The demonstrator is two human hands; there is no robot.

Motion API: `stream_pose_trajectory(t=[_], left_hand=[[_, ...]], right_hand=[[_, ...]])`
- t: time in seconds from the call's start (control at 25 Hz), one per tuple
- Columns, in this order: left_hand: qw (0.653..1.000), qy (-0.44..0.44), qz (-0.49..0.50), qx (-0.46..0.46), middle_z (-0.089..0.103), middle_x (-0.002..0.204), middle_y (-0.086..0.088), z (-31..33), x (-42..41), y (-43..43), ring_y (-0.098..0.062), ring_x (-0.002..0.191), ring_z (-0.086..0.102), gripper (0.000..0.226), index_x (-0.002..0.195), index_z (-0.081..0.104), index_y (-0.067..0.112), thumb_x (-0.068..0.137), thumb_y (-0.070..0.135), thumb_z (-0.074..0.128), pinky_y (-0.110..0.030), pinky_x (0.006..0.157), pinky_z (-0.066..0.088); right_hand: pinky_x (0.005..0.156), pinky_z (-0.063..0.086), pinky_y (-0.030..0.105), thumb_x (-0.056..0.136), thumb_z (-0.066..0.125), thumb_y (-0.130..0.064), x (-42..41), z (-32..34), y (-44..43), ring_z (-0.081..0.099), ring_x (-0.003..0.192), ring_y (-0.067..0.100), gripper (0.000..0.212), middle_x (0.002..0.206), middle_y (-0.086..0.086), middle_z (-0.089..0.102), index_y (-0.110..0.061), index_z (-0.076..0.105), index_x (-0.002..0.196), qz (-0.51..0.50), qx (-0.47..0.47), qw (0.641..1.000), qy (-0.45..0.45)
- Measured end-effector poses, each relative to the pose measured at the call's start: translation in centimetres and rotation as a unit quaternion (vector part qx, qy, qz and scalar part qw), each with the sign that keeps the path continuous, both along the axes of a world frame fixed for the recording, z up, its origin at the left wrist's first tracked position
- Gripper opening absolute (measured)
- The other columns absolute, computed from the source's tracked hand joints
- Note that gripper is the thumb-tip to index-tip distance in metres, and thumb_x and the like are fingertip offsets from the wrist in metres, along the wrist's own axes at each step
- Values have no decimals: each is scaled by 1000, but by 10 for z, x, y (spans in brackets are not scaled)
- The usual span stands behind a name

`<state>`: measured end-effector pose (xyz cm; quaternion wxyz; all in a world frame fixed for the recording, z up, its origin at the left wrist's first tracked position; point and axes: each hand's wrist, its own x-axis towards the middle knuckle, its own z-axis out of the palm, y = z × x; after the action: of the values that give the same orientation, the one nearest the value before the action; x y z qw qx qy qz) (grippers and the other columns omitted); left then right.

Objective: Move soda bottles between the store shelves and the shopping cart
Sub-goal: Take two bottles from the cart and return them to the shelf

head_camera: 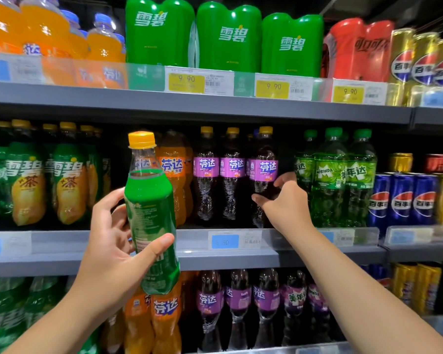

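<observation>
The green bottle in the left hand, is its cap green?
No, the green bottle in the left hand carries a yellow-orange cap.

Blue Pepsi cans (pixel 400 200) stand in a row right of the right hand's fingers (pixel 285 178), gold cans (pixel 404 60) higher up to their right. Yellow price tags (pixel 272 89) reading 9.90 sit above the fingers, under green multipacks (pixel 228 37) and a red multipack (pixel 356 49); a blue price tag (pixel 225 241) lies below them

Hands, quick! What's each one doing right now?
Left hand: holding the green bottle.
Right hand: gripping a purple-label bottle on the shelf.
</observation>
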<state>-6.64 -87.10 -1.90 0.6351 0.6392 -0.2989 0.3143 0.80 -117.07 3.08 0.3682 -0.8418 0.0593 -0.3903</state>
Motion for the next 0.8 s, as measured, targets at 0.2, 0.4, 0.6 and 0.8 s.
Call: stream_pose_trajectory(t=[0.2,0.4,0.6,0.8], left_hand=[[1000,-9,16,5,53,115,46,3,-5,-7,16,114,56,81,125,41,57,63,24,80,-8,79,52],[999,-9,33,12,51,116,48,4,-4,-8,13,116,56,82,128,39,53,63,25,80,-8,81,52],[999,0,37,16,51,115,48,4,-3,-12,15,115,56,81,127,38,54,65,23,80,-9,79,53],[999,9,42,32,50,117,49,4,0,-16,20,117,51,82,129,38,54,63,28,80,-8,79,53]], right_hand=[[48,30,21,83,83,-34,16,9,-9,46,64,6,47,80,-6,47,-16,42,96,0,-2,999,46],[48,29,23,81,84,-36,24,19,-12,44,66,7,46,81,-5,46,-17,44,94,-16,-2,994,108],[52,35,25,81,84,-35,29,23,-13,49,68,11,47,87,-2,53,-17,44,96,0,-1,991,133],[54,38,23,85,81,-30,29,15,-11,54,74,13,43,106,6,61,-16,46,104,26,-3,989,144]])
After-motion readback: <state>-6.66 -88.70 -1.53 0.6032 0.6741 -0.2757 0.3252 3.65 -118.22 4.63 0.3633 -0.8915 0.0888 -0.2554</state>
